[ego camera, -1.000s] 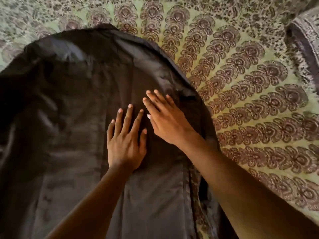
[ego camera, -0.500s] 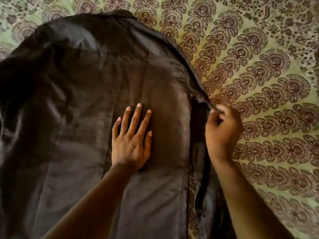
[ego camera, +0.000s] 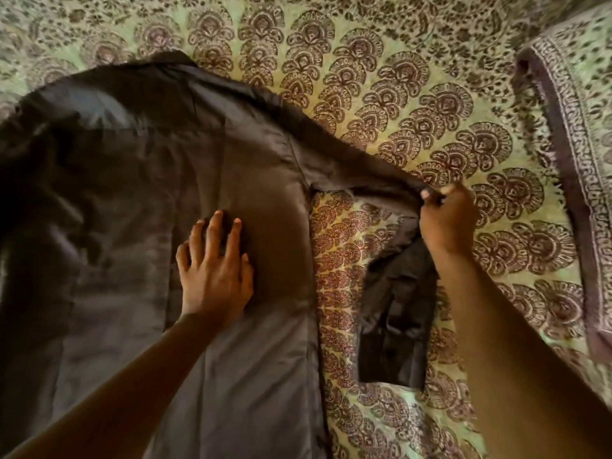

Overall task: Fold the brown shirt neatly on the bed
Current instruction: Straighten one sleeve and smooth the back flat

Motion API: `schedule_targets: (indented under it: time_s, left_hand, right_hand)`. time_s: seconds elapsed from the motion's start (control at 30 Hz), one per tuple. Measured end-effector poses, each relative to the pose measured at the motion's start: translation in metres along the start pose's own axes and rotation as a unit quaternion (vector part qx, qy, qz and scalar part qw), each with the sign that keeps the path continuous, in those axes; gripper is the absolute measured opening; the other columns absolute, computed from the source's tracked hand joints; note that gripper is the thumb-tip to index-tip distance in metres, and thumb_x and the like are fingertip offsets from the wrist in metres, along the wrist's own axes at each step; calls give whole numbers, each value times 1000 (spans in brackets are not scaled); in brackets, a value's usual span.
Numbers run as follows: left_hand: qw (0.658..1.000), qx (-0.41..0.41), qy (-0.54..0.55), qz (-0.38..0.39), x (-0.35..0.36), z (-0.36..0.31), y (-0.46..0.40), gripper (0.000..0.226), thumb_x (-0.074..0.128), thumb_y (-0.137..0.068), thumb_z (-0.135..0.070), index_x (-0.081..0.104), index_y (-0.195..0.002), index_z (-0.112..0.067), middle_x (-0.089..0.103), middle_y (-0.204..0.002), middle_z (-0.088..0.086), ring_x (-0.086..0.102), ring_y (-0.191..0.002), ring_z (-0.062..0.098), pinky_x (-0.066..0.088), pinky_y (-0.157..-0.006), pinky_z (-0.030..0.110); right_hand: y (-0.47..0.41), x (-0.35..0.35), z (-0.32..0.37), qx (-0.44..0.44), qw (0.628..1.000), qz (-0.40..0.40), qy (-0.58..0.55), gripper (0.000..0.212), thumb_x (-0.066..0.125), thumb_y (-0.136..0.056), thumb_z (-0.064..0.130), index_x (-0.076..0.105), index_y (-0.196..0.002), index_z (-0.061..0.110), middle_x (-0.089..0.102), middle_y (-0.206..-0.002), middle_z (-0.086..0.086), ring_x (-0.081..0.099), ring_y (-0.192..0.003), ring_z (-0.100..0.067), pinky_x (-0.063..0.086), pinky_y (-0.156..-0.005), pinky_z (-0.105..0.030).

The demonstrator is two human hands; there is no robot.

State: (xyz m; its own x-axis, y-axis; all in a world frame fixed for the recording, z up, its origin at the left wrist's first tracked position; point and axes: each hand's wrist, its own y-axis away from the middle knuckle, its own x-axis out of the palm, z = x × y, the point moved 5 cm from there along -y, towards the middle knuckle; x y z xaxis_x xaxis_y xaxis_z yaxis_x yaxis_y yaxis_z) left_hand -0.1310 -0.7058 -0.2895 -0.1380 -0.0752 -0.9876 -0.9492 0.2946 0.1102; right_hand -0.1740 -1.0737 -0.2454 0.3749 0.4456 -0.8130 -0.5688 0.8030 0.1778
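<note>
Two hands: left hand (ego camera: 215, 276) flat on brown shirt (ego camera: 132, 193), right hand (ego camera: 447, 220) grip pinching sleeve (ego camera: 364, 173) (lifted).

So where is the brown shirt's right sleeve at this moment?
In the head view, the sleeve is pulled out right of the brown shirt's body over the green patterned bedspread, pinched by the right hand, cuff drooping downward.

This is a bedroom in someone's home, by the look of it. The whole surface underfoot of the view is a bed (ego camera: 430, 94) dressed in a pale green printed bedspread (ego camera: 381, 77) with rings of dark maroon paisley-like motifs, soft enough to crease. At the right edge lies what seems to be a pillow (ego camera: 576, 134) in matching bordered cloth, though only part shows. A brown shirt (ego camera: 139, 167) is spread out on it.
</note>
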Motion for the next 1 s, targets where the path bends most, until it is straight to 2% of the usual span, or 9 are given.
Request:
schedule_targets:
  time_s: [0.13, 0.23, 0.37, 0.5, 0.6, 0.73, 0.8, 0.93, 1.0]
  left_hand:
    - [992, 65, 104, -31, -30, -52, -39, 64, 57, -69, -20, 58, -133, -16, 46, -145, 13, 41, -120, 37, 45, -91, 56]
    - [981, 135, 135, 40, -31, -101, -81, 79, 64, -78, -10, 42, -152, -21, 35, -162, 3, 36, -139, 35, 43, -102, 56]
    - [982, 68, 127, 121, -17, -135, -114, 83, 69, -88, -31, 27, -160, -32, 19, -168, -10, 25, -148, 28, 36, -111, 58]
    - [984, 17, 106, 142, -12, -141, -119, 96, 77, -79, -23, 26, -158, -39, 18, -162, -12, 24, -141, 33, 40, -105, 69]
    - [985, 10, 106, 133, -15, -142, -125, 91, 77, -78, -14, 34, -155, -38, 23, -158, -8, 27, -135, 36, 46, -95, 66]
    - [987, 6, 101, 122, -14, -147, -129, 87, 71, -78, 0, 39, -150, -35, 26, -153, -4, 29, -133, 41, 47, -88, 69]
    - [989, -1, 84, 122, -14, -150, -128, 88, 71, -78, 3, 39, -151, -35, 25, -154, -4, 28, -134, 40, 47, -87, 69]
    - [991, 3, 73, 114, -14, -153, -124, 86, 70, -80, 3, 39, -152, -33, 27, -153, -2, 29, -133, 40, 48, -85, 69]
    - [991, 5, 70, 114, -14, -155, -124, 85, 69, -82, 3, 39, -151, -34, 27, -153, -2, 29, -133, 41, 48, -87, 71]
  right_hand:
    - [-48, -13, -1, -18, 987, 139, 79, 47, 69, -93, 53, 67, -90, 6, 71, -90, -18, 67, -91, -37, 49, -74, -40]
    - [-75, -25, 2, -47, 972, 211, 91, 51, 75, -85, 59, 67, -82, 8, 64, -75, -4, 60, -68, -20, 44, -62, -31]
    - [-117, -46, 24, -142, 971, 172, 80, 47, 83, -76, 57, 70, -89, 14, 64, -83, 2, 62, -77, -19, 42, -63, -28]
    - [-127, -39, 13, -100, 908, 347, 210, 71, 88, -52, 72, 71, -97, 19, 71, -95, 2, 68, -87, -19, 52, -72, -30]
    - [-126, -33, -31, -54, 877, 414, 238, 70, 95, -57, 54, 70, -110, 15, 73, -101, -2, 70, -93, -23, 58, -84, -39]
    - [-140, -67, -21, -101, 956, 269, 63, 21, 87, -79, 30, 72, -90, 22, 71, -90, 2, 69, -91, -23, 51, -77, -30]
    - [-138, -93, -3, -137, 973, 184, -12, 21, 88, -79, 33, 68, -85, 28, 68, -88, 6, 65, -82, -12, 42, -65, -23]
    - [-116, -88, -18, -106, 912, 366, 150, 37, 95, -66, 31, 70, -92, 21, 73, -84, 3, 73, -76, -16, 52, -64, -25]
    - [-121, -88, -36, -112, 892, 377, 220, 28, 91, -72, 17, 69, -90, 18, 74, -85, -2, 73, -76, -16, 50, -61, -25]
